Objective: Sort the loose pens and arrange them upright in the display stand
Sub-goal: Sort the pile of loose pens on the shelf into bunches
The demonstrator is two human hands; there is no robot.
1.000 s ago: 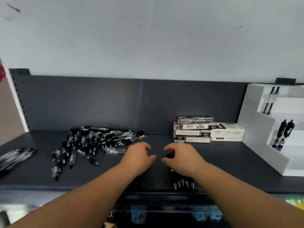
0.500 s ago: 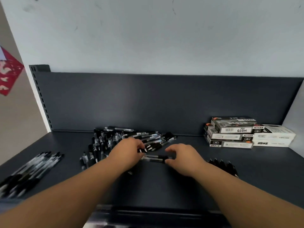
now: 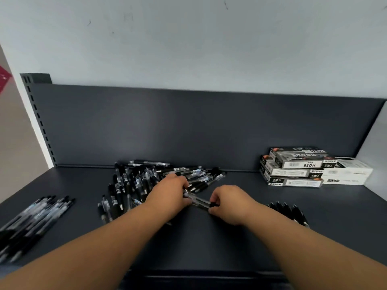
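Observation:
A heap of loose black and clear pens (image 3: 146, 181) lies on the dark shelf (image 3: 209, 243), left of centre. My left hand (image 3: 169, 195) sits at the heap's right edge and my right hand (image 3: 228, 204) is just beside it. Between them both hands pinch a clear pen with a black end (image 3: 200, 201), one at each end. A sorted row of pens (image 3: 31, 220) lies at the far left. Another small row of black pens (image 3: 287, 212) lies behind my right forearm. Of the white display stand only a sliver (image 3: 377, 147) shows at the right edge.
A stack of pen boxes (image 3: 297, 168) and a white box (image 3: 347, 172) stand at the back right against the dark back panel (image 3: 188, 126). The shelf's front edge runs under my forearms.
The view swung left, so the display stand slid almost out of sight. Both hands moved from the right-hand row to the heap and took hold of one clear pen between them.

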